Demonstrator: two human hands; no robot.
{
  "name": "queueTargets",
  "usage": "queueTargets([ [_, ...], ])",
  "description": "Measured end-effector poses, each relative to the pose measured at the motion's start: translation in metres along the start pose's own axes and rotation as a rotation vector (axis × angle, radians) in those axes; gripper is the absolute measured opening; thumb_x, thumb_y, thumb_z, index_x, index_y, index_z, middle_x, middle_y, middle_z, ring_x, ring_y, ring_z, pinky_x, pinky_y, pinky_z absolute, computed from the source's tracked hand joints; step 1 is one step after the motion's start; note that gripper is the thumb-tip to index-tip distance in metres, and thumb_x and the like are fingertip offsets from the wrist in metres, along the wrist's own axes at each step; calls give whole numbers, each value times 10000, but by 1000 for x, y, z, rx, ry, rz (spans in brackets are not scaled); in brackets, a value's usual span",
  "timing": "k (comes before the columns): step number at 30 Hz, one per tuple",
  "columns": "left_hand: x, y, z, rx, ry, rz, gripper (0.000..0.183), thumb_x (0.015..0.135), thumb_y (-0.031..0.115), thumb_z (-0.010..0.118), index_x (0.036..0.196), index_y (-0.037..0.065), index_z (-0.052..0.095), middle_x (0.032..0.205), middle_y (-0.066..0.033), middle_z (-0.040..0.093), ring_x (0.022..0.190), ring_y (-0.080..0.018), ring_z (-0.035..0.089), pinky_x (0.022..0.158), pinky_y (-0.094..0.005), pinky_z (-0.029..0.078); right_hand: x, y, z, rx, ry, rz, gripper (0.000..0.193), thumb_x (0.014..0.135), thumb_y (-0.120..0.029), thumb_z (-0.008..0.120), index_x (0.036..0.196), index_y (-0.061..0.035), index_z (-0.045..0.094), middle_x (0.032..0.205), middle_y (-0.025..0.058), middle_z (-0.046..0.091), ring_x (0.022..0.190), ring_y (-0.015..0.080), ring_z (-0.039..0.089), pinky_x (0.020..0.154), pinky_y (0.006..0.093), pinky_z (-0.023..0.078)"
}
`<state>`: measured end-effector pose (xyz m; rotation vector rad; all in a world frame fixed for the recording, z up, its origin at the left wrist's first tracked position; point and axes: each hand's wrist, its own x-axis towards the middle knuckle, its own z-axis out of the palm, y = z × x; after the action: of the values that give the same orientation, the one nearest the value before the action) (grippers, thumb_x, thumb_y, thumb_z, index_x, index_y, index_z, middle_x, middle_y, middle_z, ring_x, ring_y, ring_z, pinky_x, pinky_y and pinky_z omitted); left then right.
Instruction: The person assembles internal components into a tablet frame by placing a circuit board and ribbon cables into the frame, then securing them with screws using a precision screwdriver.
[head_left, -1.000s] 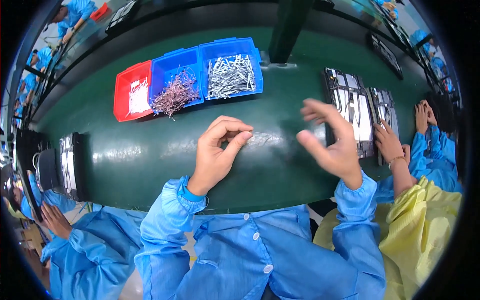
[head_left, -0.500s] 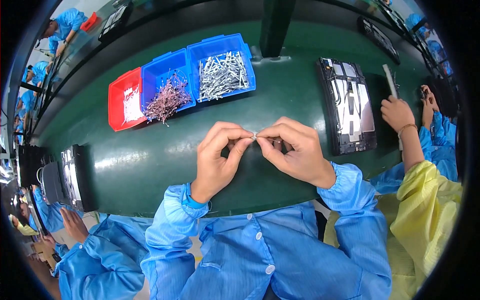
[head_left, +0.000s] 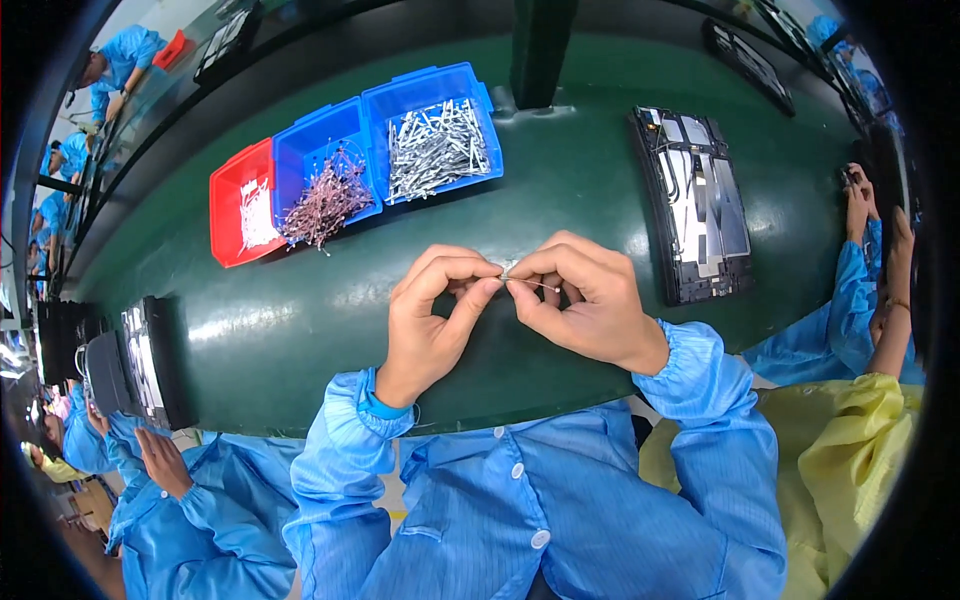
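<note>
- The left hand (head_left: 432, 318) and the right hand (head_left: 585, 300) meet above the green table (head_left: 560, 200), fingertips nearly touching each other.
- Between them there is a small metal part (head_left: 508, 270), pinched by the thumb and forefinger of the left hand; the other fingers of this hand are curled in.
- The right hand is also closed in a pinch: it holds a thin pin (head_left: 535, 284) that lies almost level and points left to the part (whether the pin is already inside the part I cannot tell, it is too small).
- Both forearms wear blue sleeves and come from the lower edge.
- Behind the hands, well apart, three bins stand side by side, touching: a red bin (head_left: 228, 215) on the left with small pale pieces, a middle blue bin (head_left: 300, 150) with a heap of thin brownish wire parts, and a right blue bin (head_left: 480, 110) with silver metal pieces.
- Some brownish wires hang over the front wall of the middle bin.
- To the right of the hands lies a black tray (head_left: 690, 290) with flat grey and white assemblies in it.
- At the left edge of the table stand dark flat units (head_left: 150, 360), upright and close together.
- A person in a yellow coat (head_left: 850, 440) sits at the right; a person in blue (head_left: 170, 500) sits at the lower left.
</note>
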<state>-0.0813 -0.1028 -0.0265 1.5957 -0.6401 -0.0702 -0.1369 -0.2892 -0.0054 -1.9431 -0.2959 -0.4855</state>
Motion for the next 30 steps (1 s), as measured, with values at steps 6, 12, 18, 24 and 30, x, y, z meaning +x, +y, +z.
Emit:
queueTargets([
  [6, -1, 0, -1, 1, -1, 10, 108, 871, -10, 742, 974, 11, 717, 963, -81, 662, 789, -132, 623, 674, -256, 511, -1, 1, 0, -3, -8, -15, 152, 781, 32, 756, 908, -23, 693, 806, 47, 646, 549, 64, 557, 441, 217, 418],
  [12, 0, 2, -2, 36, -30, 37, 114, 860, -14, 749, 968, 2, 721, 966, -83, 663, 818, -145, 646, 682, -271, 532, 0, 0, -3, -6, -73, -7, 162, 774, 72, 749, 904, 0, 683, 825, 63, 654, 606, 60, 592, 453, 203, 442],
  [18, 0, 3, 0, -17, -34, -9, 137, 853, -5, 759, 986, 10, 734, 976, -81, 673, 850, -152, 656, 701, -274, 536, 0, 0, -3, -21, -62, -22, 165, 771, 71, 749, 898, -2, 675, 830, 62, 655, 589, 59, 589, 451, 204, 443],
  [24, -3, 3, 0, -112, -7, -111, 133, 859, 2, 758, 990, 16, 741, 969, -82, 682, 865, -157, 658, 733, -274, 534, 0, 1, -2, -10, -44, -45, 157, 781, 70, 750, 904, 2, 681, 827, 63, 662, 555, 45, 562, 442, 198, 413],
  [30, 2, 8, 2, -44, -7, -41, 110, 860, -22, 744, 968, -5, 729, 954, -95, 682, 851, -180, 662, 734, -289, 535, -1, -3, -8, -30, -28, -18, 145, 782, 60, 754, 901, 0, 700, 802, 54, 665, 534, 39, 548, 442, 195, 395],
])
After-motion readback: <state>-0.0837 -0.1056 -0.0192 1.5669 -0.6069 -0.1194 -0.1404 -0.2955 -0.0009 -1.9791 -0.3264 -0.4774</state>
